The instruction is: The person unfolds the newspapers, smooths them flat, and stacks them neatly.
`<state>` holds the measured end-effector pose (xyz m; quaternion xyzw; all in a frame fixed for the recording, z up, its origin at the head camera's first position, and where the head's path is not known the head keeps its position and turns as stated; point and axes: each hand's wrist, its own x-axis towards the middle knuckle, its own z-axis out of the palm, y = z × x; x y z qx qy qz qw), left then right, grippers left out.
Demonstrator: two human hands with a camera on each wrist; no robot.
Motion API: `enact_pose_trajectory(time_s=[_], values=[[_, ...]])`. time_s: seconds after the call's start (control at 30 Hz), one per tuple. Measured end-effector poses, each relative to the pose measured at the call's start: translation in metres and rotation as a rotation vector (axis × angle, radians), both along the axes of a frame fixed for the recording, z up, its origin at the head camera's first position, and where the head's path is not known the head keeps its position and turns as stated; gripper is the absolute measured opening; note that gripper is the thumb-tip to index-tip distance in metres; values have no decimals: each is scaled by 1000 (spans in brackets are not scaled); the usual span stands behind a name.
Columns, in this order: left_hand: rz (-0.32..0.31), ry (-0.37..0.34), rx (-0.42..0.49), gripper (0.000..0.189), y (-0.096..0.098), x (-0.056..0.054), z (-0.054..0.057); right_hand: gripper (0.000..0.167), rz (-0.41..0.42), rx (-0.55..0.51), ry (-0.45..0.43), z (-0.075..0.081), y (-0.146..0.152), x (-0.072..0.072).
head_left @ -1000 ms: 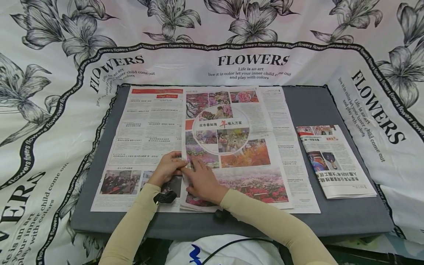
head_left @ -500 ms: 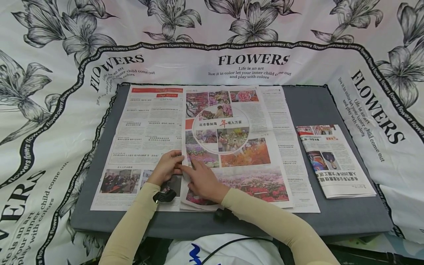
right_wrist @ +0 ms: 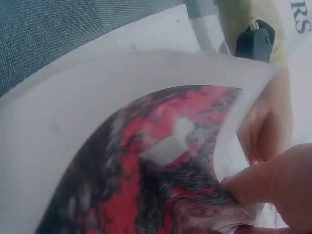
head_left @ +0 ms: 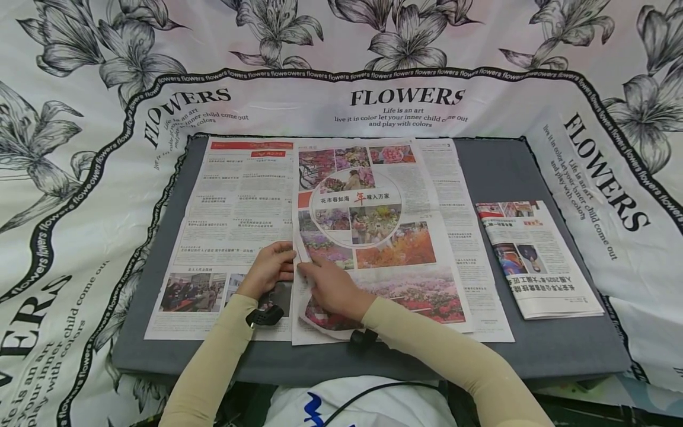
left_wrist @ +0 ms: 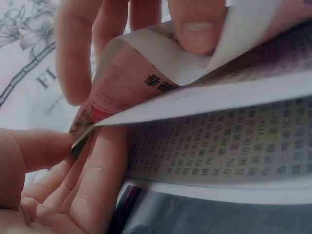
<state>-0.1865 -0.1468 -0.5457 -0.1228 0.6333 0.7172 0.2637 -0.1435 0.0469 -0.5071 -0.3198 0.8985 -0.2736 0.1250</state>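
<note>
A newspaper [head_left: 421, 196] lies spread on the table, its flower-photo page on top. My right hand [head_left: 337, 289] pinches the left edge of that page between thumb and fingers, and the page's lower corner [right_wrist: 161, 146] curls up. Beside it my left hand [head_left: 271, 271] pinches the newspaper's edge. In the left wrist view the left thumb [left_wrist: 36, 151] sits against the paper edge, with fingers underneath. Right-hand fingers come in from above there, the thumb pressing a folded-back sheet [left_wrist: 165, 53]. A text page [left_wrist: 214, 141] shows beneath the raised sheets.
A second, folded newspaper [head_left: 539, 261] lies on the right of the grey table [head_left: 565, 350]. A left-hand page [head_left: 213, 237] of text and photos lies flat. Floral-printed cloth [head_left: 299, 107] surrounds the table. Each wrist wears a black camera [head_left: 265, 315].
My right hand has drawn slightly right and down with the top page's edge, parting from the left hand. The lower corner has lifted and curled, baring a sheet below. The left hand barely moved.
</note>
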Motion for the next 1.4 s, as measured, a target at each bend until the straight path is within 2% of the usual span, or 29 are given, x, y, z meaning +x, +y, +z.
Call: enact_pose_trajectory(time_s=[0.2, 0.37, 0.5, 0.6, 0.73, 0.93, 1.03, 1.17, 1.3, 1.4], values=[[1, 21, -2, 54, 0, 1, -1, 55, -16, -118, -93, 8, 7, -5], [-3, 36, -46, 55, 0, 2, -1, 56, -48, -144, -153, 21, 16, -13], [5, 45, -75, 55, 0, 3, -1, 58, -106, -150, -265, 36, 27, -16], [5, 52, -81, 55, 0, 3, -1, 60, -170, -155, -396, 51, 35, -18], [3, 52, -85, 53, 1, 3, 0, 59, -219, -154, -464, 69, 46, -20], [0, 55, -86, 52, 2, 3, 0, 56, -215, -191, -438, 91, 61, -18], [2, 50, -86, 52, 2, 4, -1, 55, -202, -188, -381, 105, 66, -16], [-6, 53, -85, 52, 2, 5, -1, 57, -205, -212, -333, 130, 76, -16], [-5, 58, -86, 53, 2, 5, -1, 61, -256, -280, -361, 157, 94, -17], [1, 55, -82, 53, 1, 5, -1, 61, -284, -332, -345, 177, 114, -16]])
